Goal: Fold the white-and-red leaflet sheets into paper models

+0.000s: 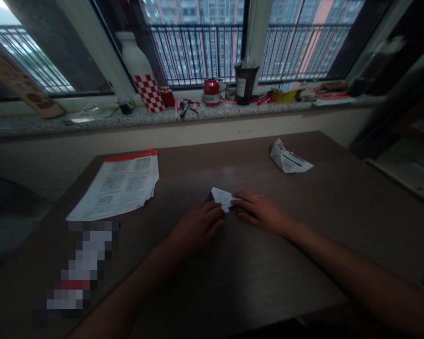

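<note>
A small piece of folded paper [222,197], white with print and dark patches at its edges, lies on the table between my hands. My left hand [199,225] rests over its left and lower side, fingers stretched out and slightly bent. From the other side, my right hand [259,211] lays its spread fingers on the right end of the paper. Both hands are low on the tabletop and cover parts of the paper, so its full outline is hidden. Farther back on the right sits a folded paper shape [288,159] with raised points, apart from both hands.
A stack of printed sheets [122,186] lies at the table's left, above a pixelated flat object [85,268]. On the windowsill [109,123] stand a checkered white bottle [146,80], a red can [211,92], a dark cup [245,84] and a yellow container [284,95].
</note>
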A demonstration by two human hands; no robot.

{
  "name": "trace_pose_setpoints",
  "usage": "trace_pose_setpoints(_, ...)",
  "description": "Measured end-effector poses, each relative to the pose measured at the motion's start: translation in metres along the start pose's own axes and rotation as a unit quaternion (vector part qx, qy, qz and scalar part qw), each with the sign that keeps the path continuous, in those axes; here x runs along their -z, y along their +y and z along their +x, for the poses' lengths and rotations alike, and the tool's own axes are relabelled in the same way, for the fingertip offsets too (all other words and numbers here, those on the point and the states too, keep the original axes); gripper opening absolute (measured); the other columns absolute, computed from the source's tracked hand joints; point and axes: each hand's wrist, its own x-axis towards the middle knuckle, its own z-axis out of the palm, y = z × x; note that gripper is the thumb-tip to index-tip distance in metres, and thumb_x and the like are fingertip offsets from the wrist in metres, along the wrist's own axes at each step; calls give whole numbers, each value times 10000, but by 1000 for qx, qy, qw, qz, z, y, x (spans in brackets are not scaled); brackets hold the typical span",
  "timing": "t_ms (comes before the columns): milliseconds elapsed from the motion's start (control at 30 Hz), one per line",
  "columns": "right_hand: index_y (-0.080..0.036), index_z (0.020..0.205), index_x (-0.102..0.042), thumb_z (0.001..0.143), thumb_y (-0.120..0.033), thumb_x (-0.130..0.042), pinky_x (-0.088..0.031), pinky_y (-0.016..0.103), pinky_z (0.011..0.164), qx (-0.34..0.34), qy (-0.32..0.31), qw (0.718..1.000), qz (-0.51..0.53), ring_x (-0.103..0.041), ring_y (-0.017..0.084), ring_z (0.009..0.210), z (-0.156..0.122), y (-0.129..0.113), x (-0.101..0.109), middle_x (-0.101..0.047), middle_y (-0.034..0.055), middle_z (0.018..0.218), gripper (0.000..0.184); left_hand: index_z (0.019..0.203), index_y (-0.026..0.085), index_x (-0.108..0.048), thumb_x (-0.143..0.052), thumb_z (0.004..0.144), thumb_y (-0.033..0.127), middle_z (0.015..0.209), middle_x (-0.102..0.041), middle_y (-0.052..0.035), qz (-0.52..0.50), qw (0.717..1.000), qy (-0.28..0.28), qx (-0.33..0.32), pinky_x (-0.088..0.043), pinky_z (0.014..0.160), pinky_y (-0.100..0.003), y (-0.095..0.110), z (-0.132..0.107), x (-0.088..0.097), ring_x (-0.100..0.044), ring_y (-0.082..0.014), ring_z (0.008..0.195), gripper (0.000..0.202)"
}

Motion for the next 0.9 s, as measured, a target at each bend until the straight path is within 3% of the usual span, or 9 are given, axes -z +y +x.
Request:
trace_pose_setpoints(200,-254,1336,-693,1037,-322,-610,-529,511,1080,0,3,1000,30,-630,308,1308,0,2,-4,-649,119,1445,318,1315,247,-662,-603,1027,318,1435,-635,-75,-11,999,25,31,-538,1087,-452,-2,6,-5,-651,-279,1263,302)
trace_pose_setpoints(567,-232,1277,-715,1009,-351,-667,-549,502,1011,-6,11,1000,24,-654,319,1243,3,1,-3,-675,132,1379,297,1247,245,-729,-624,1031,271,1319,-703,-55,-38,996,65,48,-555,1056,-418,-8,3,-13,-679,-248,1203,241)
trace_pose_setpoints(900,-233,1220,-740,1075,-299,-550,-536,481,994,21,41,999,5,-684,285,1195,4,2,-7,-737,103,1305,248,1227,247,-742,-666,1012,280,1272,-725,-58,-21,995,98,18,-580,981,-399,-9,3,-17,-713,-243,1120,231)
